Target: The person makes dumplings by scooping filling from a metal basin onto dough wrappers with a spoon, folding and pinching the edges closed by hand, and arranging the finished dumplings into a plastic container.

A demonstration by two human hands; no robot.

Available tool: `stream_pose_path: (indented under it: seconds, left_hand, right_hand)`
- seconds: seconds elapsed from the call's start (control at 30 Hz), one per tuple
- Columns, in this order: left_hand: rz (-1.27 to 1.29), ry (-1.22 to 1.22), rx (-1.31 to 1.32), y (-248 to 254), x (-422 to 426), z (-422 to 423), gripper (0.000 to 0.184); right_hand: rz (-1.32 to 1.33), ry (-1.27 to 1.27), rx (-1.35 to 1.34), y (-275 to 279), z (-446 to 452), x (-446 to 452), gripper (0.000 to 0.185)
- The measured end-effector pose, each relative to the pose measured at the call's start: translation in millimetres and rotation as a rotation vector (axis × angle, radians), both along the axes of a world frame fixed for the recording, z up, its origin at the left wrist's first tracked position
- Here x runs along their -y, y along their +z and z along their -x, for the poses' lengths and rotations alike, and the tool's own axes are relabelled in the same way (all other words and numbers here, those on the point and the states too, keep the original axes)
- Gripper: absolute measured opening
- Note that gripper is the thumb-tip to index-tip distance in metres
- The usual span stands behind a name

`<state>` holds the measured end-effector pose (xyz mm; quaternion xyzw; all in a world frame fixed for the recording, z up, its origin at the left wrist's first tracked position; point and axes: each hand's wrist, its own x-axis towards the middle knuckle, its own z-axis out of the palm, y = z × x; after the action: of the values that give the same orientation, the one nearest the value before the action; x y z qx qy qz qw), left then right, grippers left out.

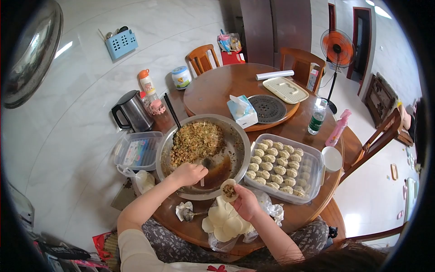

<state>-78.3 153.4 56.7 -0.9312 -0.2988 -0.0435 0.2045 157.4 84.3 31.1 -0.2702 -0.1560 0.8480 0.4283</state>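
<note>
My left hand (pixel 189 175) is closed around a spoon (pixel 207 162) inside the big steel bowl (pixel 242 156). Minced filling (pixel 197 141) fills the bowl's far left side, with brown liquid pooled near the spoon. My right hand (pixel 247 204) holds a round dough wrapper (pixel 229 190) with some filling on it, just off the bowl's near right rim. Below that hand, a stack of dough wrappers (pixel 223 223) lies on plastic film. Another metal spoon (pixel 188 214) rests on crumpled white wrapping beside the stack. Pleated dumplings (pixel 274 164) sit in rows in a clear plastic box (pixel 312 192) to the right.
Black chopsticks (pixel 172 110) lean in the bowl. A kettle (pixel 133 113) and a lidded plastic box (pixel 138 152) stand left. Behind are a tissue box (pixel 242 113) and a round perforated plate (pixel 267 109). A water bottle (pixel 317 117), pink spray bottle (pixel 338 129) and white bowl (pixel 332 158) stand right.
</note>
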Motion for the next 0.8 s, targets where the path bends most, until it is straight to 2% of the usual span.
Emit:
stream_pose_path:
  seconds: [0.07, 0.27, 0.47, 0.57, 0.7, 0.77, 0.8]
  left_hand:
    - [-0.034, 0.037, -0.054, -5.2, -5.3, 1.8, 0.009]
    - [-0.058, -0.019, 0.025, -1.4, -17.1, 4.1, 0.008]
    - [-0.154, -0.031, -0.153, -21.8, -17.3, -0.8, 0.007]
    - [-0.143, -0.01, -0.074, -16.7, -18.5, -2.8, 0.01]
    - [0.048, 0.138, 0.281, 8.3, -16.5, 4.5, 0.013]
    - [0.06, 0.049, 0.248, 17.0, -10.4, 1.5, 0.008]
    - [0.067, 0.008, 0.233, 20.4, -6.9, 0.2, 0.011]
  right_hand:
    - [-0.004, 0.002, 0.0, -0.3, 0.1, -0.4, 0.031]
    - [0.0, 0.005, 0.028, 0.2, 0.0, -1.3, 0.032]
    - [0.003, 0.016, 0.04, 2.5, -1.0, -1.9, 0.032]
    - [0.001, 0.014, 0.038, 1.9, -0.3, -1.5, 0.032]
    - [-0.017, 0.021, 0.004, -6.3, -0.6, -3.5, 0.032]
    - [-0.011, 0.013, 0.007, -5.8, -0.8, -3.4, 0.032]
    - [-0.003, 0.005, 0.015, -3.1, -0.5, -2.6, 0.032]
